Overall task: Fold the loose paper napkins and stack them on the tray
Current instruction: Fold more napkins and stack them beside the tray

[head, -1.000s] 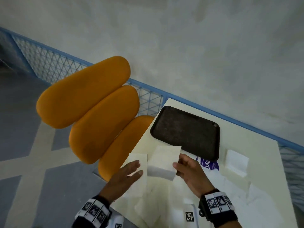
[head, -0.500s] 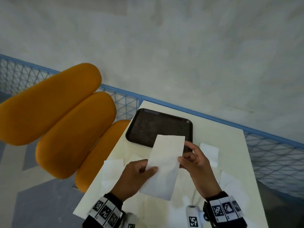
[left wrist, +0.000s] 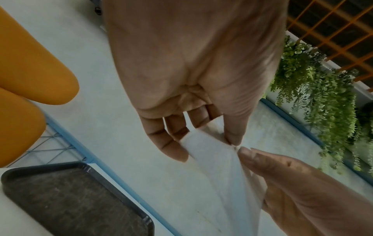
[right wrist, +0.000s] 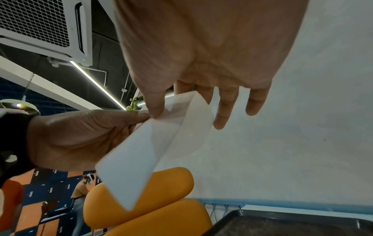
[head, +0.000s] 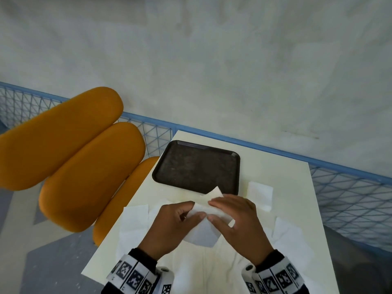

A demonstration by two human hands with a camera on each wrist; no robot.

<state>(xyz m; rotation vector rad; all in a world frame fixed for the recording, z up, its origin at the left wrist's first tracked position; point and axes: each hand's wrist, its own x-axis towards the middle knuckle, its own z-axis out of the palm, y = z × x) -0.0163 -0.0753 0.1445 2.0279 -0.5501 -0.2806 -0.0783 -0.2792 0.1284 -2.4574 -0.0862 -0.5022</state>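
Observation:
Both hands hold one white paper napkin (head: pixel 204 230) in the air above the table, just in front of the dark tray (head: pixel 197 166). My left hand (head: pixel 178 219) pinches its left edge between thumb and fingers, as the left wrist view shows on the napkin (left wrist: pixel 212 159). My right hand (head: pixel 233 217) pinches the top part, which bends over toward me; the napkin (right wrist: pixel 141 151) is doubled there. The tray (left wrist: pixel 70 199) holds nothing. Other loose napkins (head: pixel 135 221) lie flat on the table under my hands.
A folded white napkin (head: pixel 260 195) lies right of the tray. More flat napkins (head: pixel 290 236) cover the near part of the cream table (head: pixel 275 166). Orange seat cushions (head: pixel 80 166) stand to the left, and a blue wire fence (head: pixel 350 187) runs behind.
The napkin was held long and upright between both hands; now its top is bent down toward me and the hands have come closer together.

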